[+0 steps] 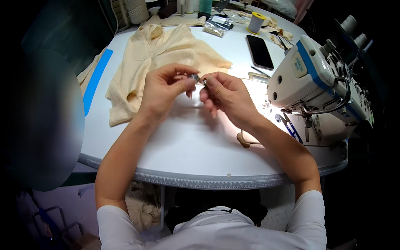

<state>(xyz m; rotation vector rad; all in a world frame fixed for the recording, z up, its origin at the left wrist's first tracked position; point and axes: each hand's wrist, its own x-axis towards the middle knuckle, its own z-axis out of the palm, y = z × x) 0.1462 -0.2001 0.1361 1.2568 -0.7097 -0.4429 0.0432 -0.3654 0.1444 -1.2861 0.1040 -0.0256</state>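
Note:
My left hand and my right hand meet above the white table, fingertips together. Between them they pinch a small silvery metal part; its exact kind is too small to tell. My left thumb and forefinger grip it from the left. From the right, my other thumb and forefinger touch its end. A cream ribbed garment lies spread on the table just behind my hands.
A white and blue sewing machine stands at the right. A dark phone, a yellow thread spool, small plastic bags, scissors and large thread cones lie about. A blue strip runs along the left edge.

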